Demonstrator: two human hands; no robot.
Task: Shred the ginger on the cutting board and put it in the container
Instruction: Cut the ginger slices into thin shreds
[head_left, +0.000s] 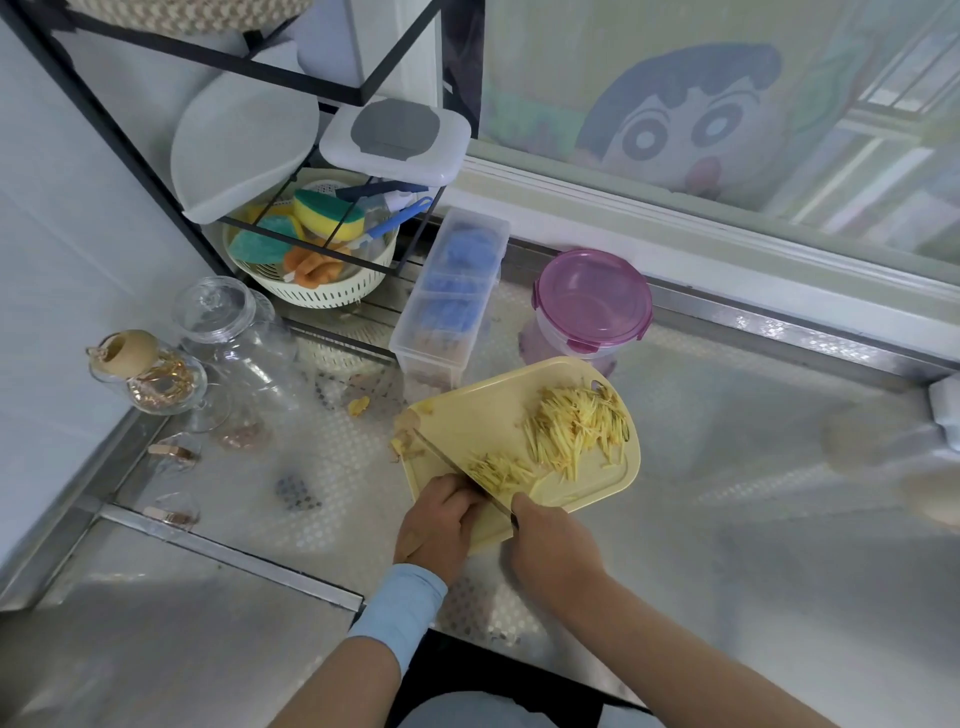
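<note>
A steel kitchen tabletop (727, 467) beneath a window bearing a cartoon-face sticker (685, 119). A person works at a yellow cutting board (483, 415) lying at the middle of it. The right hand (550, 545) is curled round the dark handle of a knife (447, 462), whose blade runs diagonally across the near left part of the board. The left hand (436, 525), a pale blue sleeve (400, 608) at its wrist, rests on the board's near left edge with its fingers curled and knuckles against the blade. Whether anything lies under those fingers cannot be told.

A large heap of shredded ginger (576, 426) covers the far right part of the board. A smaller bunch of shreds (498, 470) lies just right of the blade, near the hands. Ginger scraps (408, 421) sit at the board's far left corner.

The container (592, 306), round with a pink lid clipped on, stands just beyond the board's far edge. Left of it is a clear oblong box (452, 291) holding blue items. Farther left, under a black wire rack (218, 57), is a cream basket (311, 291) of sponges. Glass jars (228, 322) stand along the left wall.
</note>
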